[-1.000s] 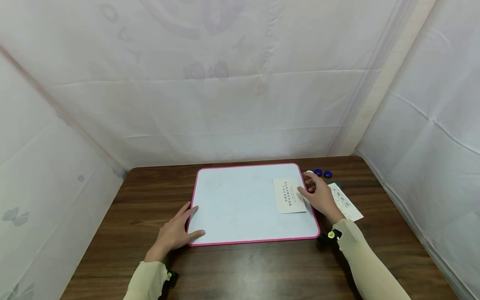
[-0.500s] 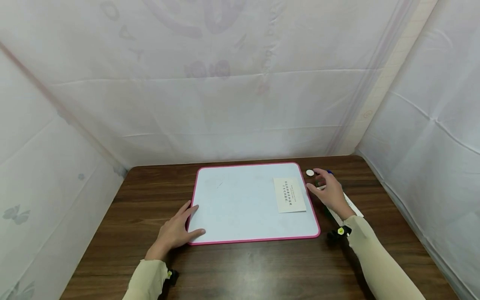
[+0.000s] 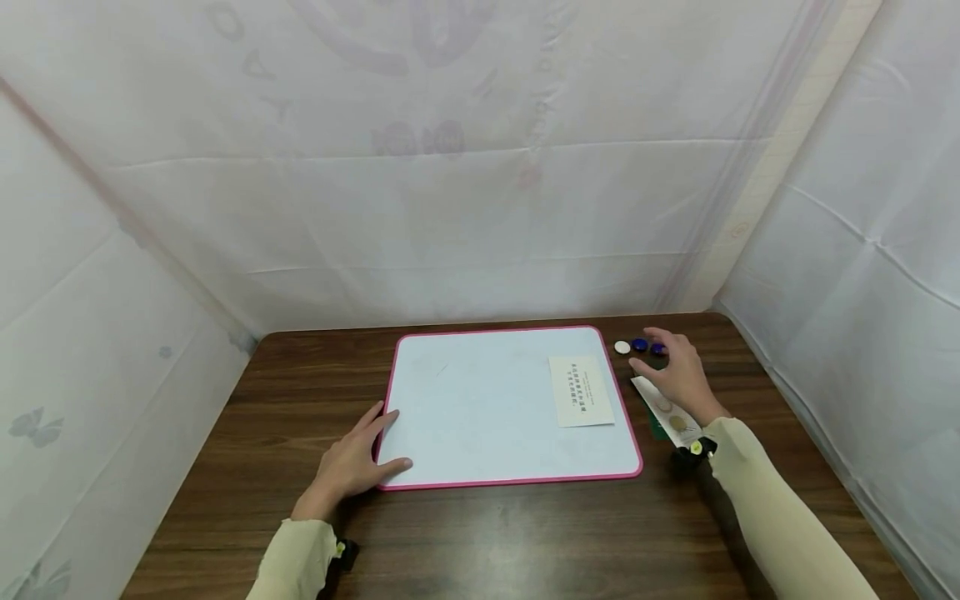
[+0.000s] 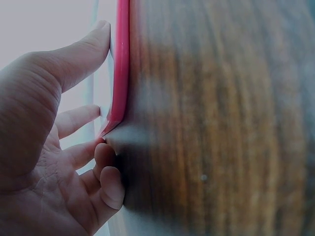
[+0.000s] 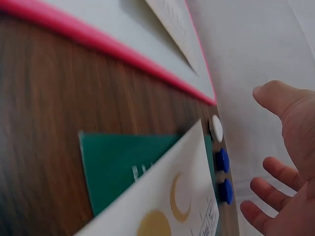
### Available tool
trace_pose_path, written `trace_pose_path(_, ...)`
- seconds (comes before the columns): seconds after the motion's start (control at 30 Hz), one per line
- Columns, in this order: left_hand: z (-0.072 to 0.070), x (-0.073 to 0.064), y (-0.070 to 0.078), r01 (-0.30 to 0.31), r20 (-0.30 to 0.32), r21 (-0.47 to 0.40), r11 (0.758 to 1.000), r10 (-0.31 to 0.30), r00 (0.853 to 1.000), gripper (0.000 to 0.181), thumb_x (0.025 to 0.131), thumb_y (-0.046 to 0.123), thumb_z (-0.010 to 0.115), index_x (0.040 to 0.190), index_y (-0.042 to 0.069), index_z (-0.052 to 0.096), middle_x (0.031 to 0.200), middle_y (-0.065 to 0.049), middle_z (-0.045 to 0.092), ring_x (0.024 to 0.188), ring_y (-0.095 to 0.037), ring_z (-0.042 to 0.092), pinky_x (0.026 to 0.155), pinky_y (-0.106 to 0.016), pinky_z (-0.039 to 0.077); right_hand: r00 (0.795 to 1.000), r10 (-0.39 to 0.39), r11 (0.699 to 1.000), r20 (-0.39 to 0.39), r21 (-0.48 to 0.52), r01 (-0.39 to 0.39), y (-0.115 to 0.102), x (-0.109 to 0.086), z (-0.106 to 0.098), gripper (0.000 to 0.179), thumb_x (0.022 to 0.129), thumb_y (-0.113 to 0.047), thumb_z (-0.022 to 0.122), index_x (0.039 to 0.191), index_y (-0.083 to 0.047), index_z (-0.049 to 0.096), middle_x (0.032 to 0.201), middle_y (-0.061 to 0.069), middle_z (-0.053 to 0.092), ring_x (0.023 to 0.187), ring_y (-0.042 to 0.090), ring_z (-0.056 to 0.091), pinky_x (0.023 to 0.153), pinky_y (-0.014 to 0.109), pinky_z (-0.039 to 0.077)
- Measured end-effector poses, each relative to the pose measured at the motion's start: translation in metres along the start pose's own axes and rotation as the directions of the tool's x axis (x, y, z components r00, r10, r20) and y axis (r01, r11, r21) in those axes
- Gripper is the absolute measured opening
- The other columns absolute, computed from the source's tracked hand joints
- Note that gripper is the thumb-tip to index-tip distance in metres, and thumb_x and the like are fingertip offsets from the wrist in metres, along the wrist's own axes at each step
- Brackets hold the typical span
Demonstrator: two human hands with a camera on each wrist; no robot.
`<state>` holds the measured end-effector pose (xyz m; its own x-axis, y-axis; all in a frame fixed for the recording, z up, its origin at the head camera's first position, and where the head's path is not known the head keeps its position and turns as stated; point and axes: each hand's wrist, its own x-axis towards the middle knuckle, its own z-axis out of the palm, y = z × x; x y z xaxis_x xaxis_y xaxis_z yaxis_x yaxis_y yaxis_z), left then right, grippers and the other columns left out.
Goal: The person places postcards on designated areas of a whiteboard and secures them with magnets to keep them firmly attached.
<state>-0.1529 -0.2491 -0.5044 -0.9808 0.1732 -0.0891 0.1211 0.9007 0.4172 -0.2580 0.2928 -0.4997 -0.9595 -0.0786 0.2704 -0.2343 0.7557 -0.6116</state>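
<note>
A whiteboard point(image 3: 480, 417) with a pink frame lies on the brown table. My left hand point(image 3: 351, 462) rests on its lower left corner with fingers spread; in the left wrist view the thumb lies over the board's face and the lower fingers bend beside the frame. On the board's right part is a cream card point(image 3: 581, 392) with printed characters. To the right of the board, my right hand point(image 3: 684, 375) hovers with thumb and fingers apart, holding nothing. Near its fingertips are two blue round magnets point(image 3: 639, 344) and a white one point(image 3: 622, 347).
Beneath the right hand a white card point(image 5: 162, 206) with gold shapes overlaps a green card point(image 5: 118, 162). White sheeting point(image 3: 480, 217) hangs behind the table and along both sides. Wood tabletop point(image 3: 495, 542) extends in front of the board.
My right hand has moved right, away from the cream card on the board, past the white magnet to beside the blue ones. My left hand stays on the board.
</note>
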Motion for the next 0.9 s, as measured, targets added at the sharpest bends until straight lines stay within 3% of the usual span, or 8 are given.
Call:
trace_pose_path(0.2,0.000,0.000,0.000,0.007,0.002,0.001,1.000,-0.007,1.000,0.092,0.083,0.059,0.079,0.156,0.016,0.045,0.166,-0.018,0.028,0.135,-0.048,0.050,0.098,-0.076,0.039,1.000,0.001,0.999,0.018,-0.043,0.000,0.015,0.005,-0.002,0.066,0.094,-0.024,0.076,0.147,0.002,0.047,0.140,0.032,0.051,0.130,0.052,0.041,0.105,0.071,0.031)
trace_pose_path(0.4,0.000,0.000,0.000,0.006,0.001,-0.003,1.000,-0.006,1.000,0.091,0.083,0.059,0.079,0.156,0.016,0.046,0.166,-0.018,0.028,0.134,-0.048,0.050,0.099,-0.075,0.039,0.996,0.076,0.993,0.054,-0.098,-0.071,0.021,0.008,-0.007,0.070,0.096,-0.029,0.074,0.152,-0.002,0.042,0.146,0.035,0.042,0.128,0.059,0.037,0.098,0.076,0.034)
trace_pose_path(0.63,0.002,0.000,-0.001,0.003,-0.002,0.001,1.000,-0.003,1.000,0.092,0.083,0.059,0.079,0.156,0.016,0.046,0.166,-0.019,0.029,0.135,-0.048,0.050,0.098,-0.075,0.040,0.991,0.112,0.987,0.073,-0.127,-0.102,0.027,0.011,-0.009,0.071,0.095,-0.026,0.073,0.153,-0.002,0.039,0.151,0.036,0.037,0.132,0.061,0.032,0.102,0.077,0.031)
trace_pose_path(0.9,0.002,-0.001,-0.002,-0.017,-0.018,-0.001,1.000,0.017,1.000,0.091,0.082,0.060,0.079,0.155,0.015,0.047,0.166,-0.018,0.029,0.132,-0.047,0.053,0.094,-0.073,0.043,0.994,0.084,0.988,0.066,-0.134,-0.074,0.038,0.014,-0.010,0.067,0.095,-0.023,0.075,0.148,0.003,0.044,0.147,0.037,0.041,0.131,0.061,0.035,0.102,0.077,0.029)
